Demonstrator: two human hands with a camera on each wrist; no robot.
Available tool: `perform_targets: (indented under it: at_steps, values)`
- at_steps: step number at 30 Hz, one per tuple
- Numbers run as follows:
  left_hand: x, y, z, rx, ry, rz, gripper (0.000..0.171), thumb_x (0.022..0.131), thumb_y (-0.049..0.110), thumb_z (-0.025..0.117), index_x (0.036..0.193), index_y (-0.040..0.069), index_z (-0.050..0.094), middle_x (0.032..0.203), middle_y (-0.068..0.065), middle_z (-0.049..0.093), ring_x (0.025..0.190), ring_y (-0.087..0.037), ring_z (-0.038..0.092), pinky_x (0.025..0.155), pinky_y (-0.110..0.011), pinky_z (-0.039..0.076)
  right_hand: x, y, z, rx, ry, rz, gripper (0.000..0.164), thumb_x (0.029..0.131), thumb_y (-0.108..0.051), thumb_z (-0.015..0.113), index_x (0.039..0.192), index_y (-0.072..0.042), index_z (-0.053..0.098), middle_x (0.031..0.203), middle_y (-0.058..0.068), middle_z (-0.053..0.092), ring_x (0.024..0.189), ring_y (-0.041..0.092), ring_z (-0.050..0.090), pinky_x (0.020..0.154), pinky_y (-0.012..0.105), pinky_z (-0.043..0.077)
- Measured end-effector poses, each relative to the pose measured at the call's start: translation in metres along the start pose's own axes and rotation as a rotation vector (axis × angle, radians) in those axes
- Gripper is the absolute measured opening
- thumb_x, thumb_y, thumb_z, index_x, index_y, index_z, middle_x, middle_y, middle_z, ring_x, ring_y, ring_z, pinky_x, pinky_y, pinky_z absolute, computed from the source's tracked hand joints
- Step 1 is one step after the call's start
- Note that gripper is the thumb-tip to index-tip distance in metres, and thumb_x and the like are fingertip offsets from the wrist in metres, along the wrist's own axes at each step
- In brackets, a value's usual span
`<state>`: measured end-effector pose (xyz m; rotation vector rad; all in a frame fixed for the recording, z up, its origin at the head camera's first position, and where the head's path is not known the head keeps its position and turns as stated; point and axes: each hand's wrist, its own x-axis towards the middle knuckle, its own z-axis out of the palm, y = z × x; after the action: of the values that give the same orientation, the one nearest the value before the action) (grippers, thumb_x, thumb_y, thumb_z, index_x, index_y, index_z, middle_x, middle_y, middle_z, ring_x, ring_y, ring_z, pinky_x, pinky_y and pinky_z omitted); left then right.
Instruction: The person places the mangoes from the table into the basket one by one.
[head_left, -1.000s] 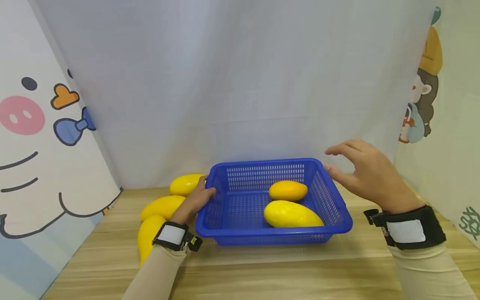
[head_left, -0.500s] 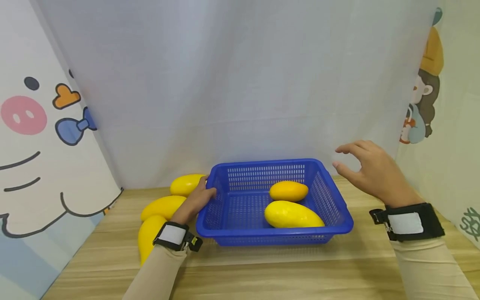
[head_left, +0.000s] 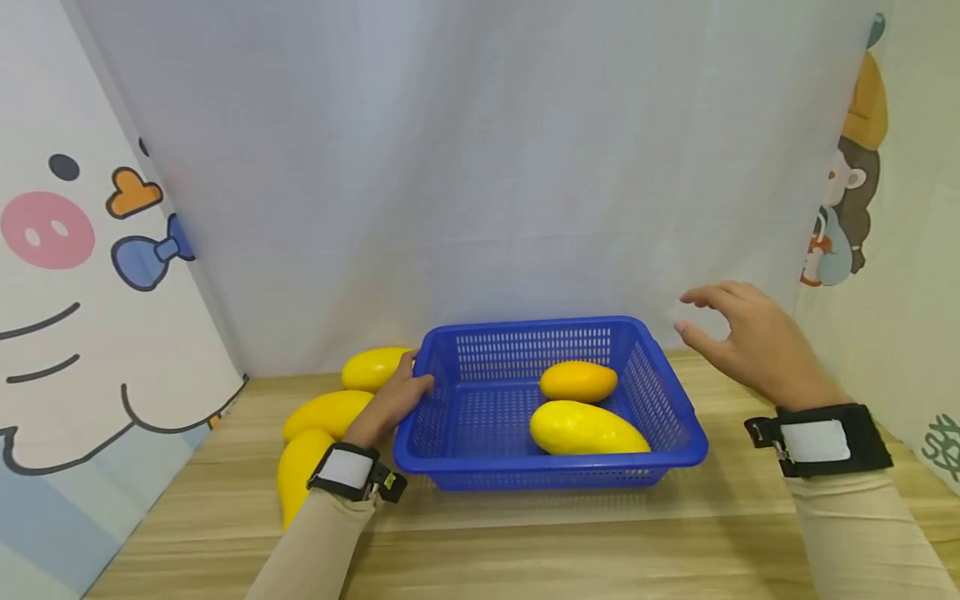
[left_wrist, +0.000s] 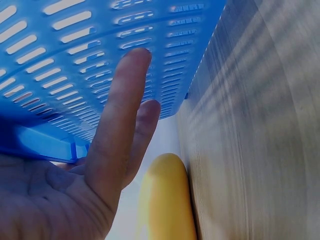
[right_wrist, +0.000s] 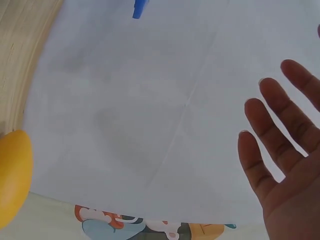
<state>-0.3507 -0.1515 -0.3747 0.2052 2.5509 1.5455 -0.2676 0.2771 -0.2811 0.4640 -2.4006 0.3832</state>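
A blue slotted plastic basket (head_left: 487, 465) stands on the table with two yellow mangoes inside its right half, an orange-tinted one (head_left: 578, 382) behind a brighter, longer one (head_left: 587, 428). My left hand (head_left: 392, 403) grips the basket's left rim, the thumb over the edge. In the left wrist view, its fingers (left_wrist: 120, 115) lie along the outside of the slotted wall. To the right of the basket, my right hand (head_left: 753, 340) is raised, fingers spread and slightly bent, holding nothing. From the right wrist, its fingers (right_wrist: 280, 132) show apart from everything.
Left of the basket lie several more mangoes: one at the back (head_left: 372, 369), one in the middle (head_left: 328, 415), one partly under the left forearm (head_left: 302, 471). Another mango (right_wrist: 12, 177) shows in the right wrist view. A pale curtain (head_left: 480, 167) closes off the back.
My right hand has drifted right, away from the basket's right rim, and slowed. The left hand, the basket and the mangoes stay where they were.
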Motion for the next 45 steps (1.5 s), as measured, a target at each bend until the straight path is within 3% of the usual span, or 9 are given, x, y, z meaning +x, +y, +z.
perform_targets:
  at_steps: [26,38,45]
  values:
    - [-0.004,-0.001,0.001,-0.012,0.006,-0.032,0.075,0.078,0.019,0.046,0.145,0.016,0.012,0.139,-0.014,0.033,0.11,-0.032,0.04,0.092,-0.048,0.035,-0.002,0.023,0.015,-0.046,-0.079,0.077,0.045,0.086,-0.045,0.057,0.116,-0.011,0.059,0.114,0.018,0.057,0.102,0.035,0.049,0.08,0.056,0.04]
    - [-0.005,0.004,0.001,-0.016,0.005,-0.04,0.076,0.078,0.02,0.046,0.145,0.016,0.011,0.139,-0.013,0.031,0.113,-0.032,0.038,0.095,-0.049,0.033,-0.013,0.05,0.011,-0.173,-0.03,0.153,0.049,0.084,-0.043,0.059,0.115,-0.005,0.058,0.114,0.026,0.053,0.101,0.045,0.044,0.081,0.061,0.037]
    - [-0.006,0.004,0.001,-0.026,-0.002,-0.031,0.075,0.079,0.019,0.046,0.146,0.017,0.01,0.14,-0.012,0.03,0.114,-0.032,0.037,0.096,-0.05,0.032,-0.012,0.053,0.016,-0.213,-0.04,0.136,0.053,0.083,-0.046,0.059,0.116,-0.005,0.058,0.114,0.028,0.053,0.101,0.047,0.045,0.082,0.062,0.036]
